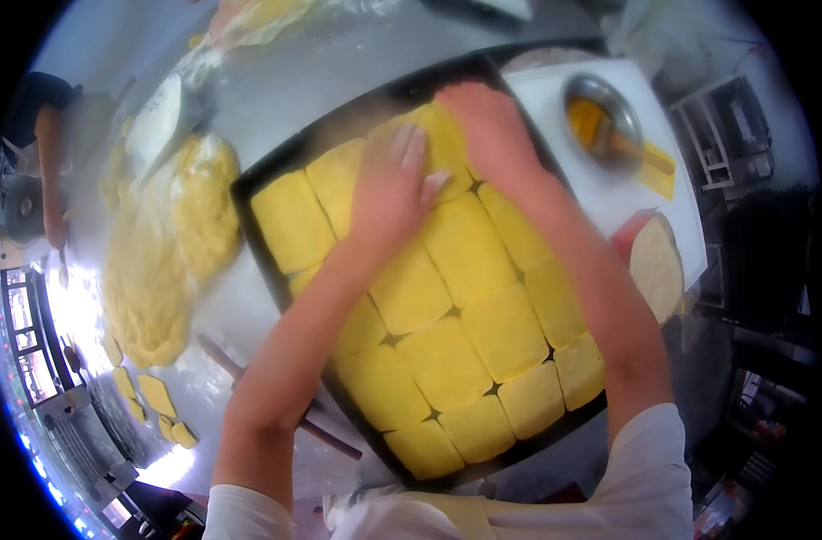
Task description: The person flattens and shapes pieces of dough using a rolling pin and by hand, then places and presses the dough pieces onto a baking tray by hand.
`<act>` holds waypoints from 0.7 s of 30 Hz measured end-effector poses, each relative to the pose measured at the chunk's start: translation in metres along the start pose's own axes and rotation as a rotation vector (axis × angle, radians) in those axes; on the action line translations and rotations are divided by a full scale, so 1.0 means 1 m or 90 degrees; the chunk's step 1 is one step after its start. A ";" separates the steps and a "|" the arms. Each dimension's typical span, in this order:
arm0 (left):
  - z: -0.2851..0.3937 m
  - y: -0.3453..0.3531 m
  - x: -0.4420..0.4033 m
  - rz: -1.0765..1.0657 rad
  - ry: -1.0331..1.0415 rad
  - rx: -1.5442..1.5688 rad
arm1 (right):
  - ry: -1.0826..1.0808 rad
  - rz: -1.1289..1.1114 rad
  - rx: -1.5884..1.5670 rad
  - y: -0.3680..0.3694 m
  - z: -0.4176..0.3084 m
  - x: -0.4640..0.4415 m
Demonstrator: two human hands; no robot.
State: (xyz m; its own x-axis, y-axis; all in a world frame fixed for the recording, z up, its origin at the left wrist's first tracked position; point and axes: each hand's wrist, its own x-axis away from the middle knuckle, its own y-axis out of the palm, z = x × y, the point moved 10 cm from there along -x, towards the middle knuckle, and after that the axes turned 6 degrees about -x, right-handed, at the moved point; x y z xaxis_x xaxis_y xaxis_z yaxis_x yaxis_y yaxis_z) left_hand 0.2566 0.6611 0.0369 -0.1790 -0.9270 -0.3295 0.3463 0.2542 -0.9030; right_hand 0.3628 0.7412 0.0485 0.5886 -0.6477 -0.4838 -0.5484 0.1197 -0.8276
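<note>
A black baking tray (260, 219) holds rows of flat, yellow dough squares (468, 247) laid edge to edge, with small dark gaps at some corners. My left hand (388, 189) lies flat on the dough near the far side, fingers stretched and thumb apart, with flour on the fingertips. At the tray's far right corner, my right hand (487, 130) rests on a dough piece against the rim, its fingers extended. Neither hand shows anything held. Parts of the squares are hidden under my hands and forearms.
A large yellow dough mass (163, 261) lies left of the tray, with a floury white scraper-like piece (159, 126) and small dough scraps (156, 394). A thin rolling pin (332, 440) sits by the near left edge. Rightward, a metal bowl (600, 90) with a brush stands on a white board (677, 211).
</note>
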 end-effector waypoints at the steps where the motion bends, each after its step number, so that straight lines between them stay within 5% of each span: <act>1: 0.001 0.000 0.001 0.004 0.006 -0.005 | -0.004 -0.007 0.020 0.004 -0.002 0.004; 9: 0.042 -0.019 0.032 -0.087 0.008 0.084 | 0.057 -0.001 -0.030 -0.008 0.004 -0.002; 15: 0.093 -0.047 0.107 -0.152 -0.002 0.211 | 0.049 -0.126 0.020 0.009 0.006 0.003; 18: 0.117 -0.064 0.144 -0.178 -0.008 0.274 | 0.149 0.087 -0.296 -0.031 0.023 -0.001; 21: 0.134 -0.073 0.175 -0.218 -0.012 0.297 | 0.052 0.040 -0.123 -0.031 -0.004 -0.001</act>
State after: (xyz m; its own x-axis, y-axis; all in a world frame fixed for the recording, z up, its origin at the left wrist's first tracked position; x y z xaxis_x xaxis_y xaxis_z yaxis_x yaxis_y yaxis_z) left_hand 0.3231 0.4431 0.0816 -0.3374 -0.9408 -0.0319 0.6414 -0.2050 -0.7393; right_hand 0.3771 0.7354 0.0754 0.5041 -0.7027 -0.5021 -0.6906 0.0212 -0.7230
